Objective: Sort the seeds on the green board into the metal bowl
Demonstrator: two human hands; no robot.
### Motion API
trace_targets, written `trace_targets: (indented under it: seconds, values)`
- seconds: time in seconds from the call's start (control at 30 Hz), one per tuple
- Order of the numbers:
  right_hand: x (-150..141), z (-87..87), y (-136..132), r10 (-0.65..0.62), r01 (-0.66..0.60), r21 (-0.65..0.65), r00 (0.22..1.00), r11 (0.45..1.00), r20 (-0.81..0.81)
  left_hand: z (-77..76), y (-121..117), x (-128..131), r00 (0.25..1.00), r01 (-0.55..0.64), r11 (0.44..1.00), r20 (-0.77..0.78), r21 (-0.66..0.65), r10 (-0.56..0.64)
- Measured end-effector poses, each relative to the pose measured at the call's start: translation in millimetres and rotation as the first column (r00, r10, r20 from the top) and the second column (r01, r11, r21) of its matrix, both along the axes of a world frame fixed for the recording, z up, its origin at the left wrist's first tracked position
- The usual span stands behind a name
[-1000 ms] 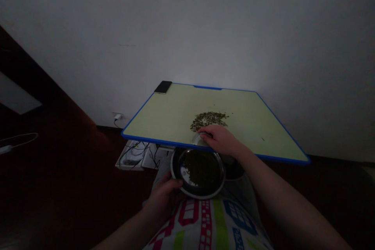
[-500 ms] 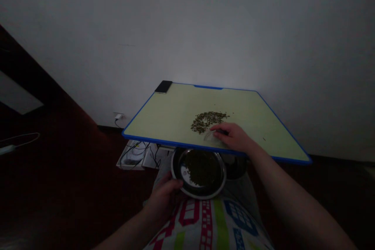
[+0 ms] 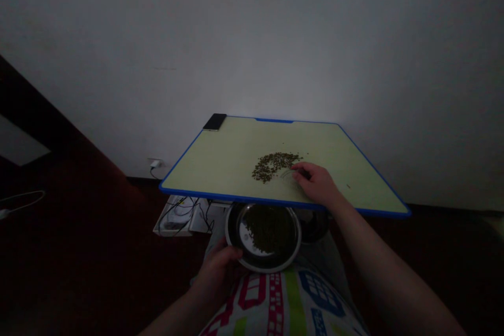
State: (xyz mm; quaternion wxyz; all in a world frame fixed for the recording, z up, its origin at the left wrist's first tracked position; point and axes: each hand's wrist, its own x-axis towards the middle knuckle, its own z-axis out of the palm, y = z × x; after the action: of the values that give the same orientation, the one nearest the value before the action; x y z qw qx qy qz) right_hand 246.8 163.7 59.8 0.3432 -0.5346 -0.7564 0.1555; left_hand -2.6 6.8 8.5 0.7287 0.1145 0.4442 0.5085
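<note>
The left hand (image 3: pixel 216 270) holds a round metal bowl (image 3: pixel 268 270) on the near side of the board, with the thumb over the rim; the other fingers are mostly hidden under it, so I cannot tell how far they spread. In this bowl lies a heap of dark grains (image 3: pixel 271 228), while a part of the shiny bottom stays bare on the side of the left hand. The right hand (image 3: pixel 318 184) is above the pale, blue-edged board (image 3: pixel 220 163), with the thumb and forefinger bent together, pinching a clear curved piece (image 3: pixel 286 173), whose exact kind I cannot tell. This hand has moved away from the near edge by the bowl, toward its own right, so the curved piece is now just beside the right end of the scattered grains (image 3: pixel 268 165). These grains lie loosely beyond the bowl and to the left of the right hand, with a few single ones farther away. A small dark sliver (image 3: pixel 348 186) lies to the right of the right hand. A black flat device (image 3: pixel 214 122) rests at the far left corner, well apart from both hands. Nearer, below the right hand, a second dark bowl (image 3: pixel 315 226) is partly hidden.
</note>
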Motion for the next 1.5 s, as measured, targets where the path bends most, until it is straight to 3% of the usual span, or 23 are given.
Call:
trace_targets:
  seconds: [0.37,0.67,0.87,1.03,1.5]
  values:
    - [-8,2.6,-5,0.111,-0.112,-0.003,0.977,0.994,0.184,-0.5,-1,0,1.0,0.001,1.0,0.007,-0.008,-0.001]
    - [-32,5.4,-10,0.17,-0.175,0.004,0.965,0.985,0.2,-0.7,-1,-1,1.0,0.007,1.0,-0.022,0.0,-0.007]
    - [-9,6.2,1,0.099,-0.092,-0.061,0.987,0.994,0.124,-3.3,4,-8,1.0,0.015,1.0,0.019,0.001,-0.015]
    - [11,4.3,-3,0.034,-0.025,-0.072,0.993,0.997,0.116,-9.9,11,-15,0.998,-0.056,0.998,-0.007,-0.029,0.056]
    - [11,0.6,-5,0.055,-0.051,-0.073,0.997,0.996,0.053,-49.7,32,-38,0.983,-0.125,0.982,-0.155,-0.144,0.102]
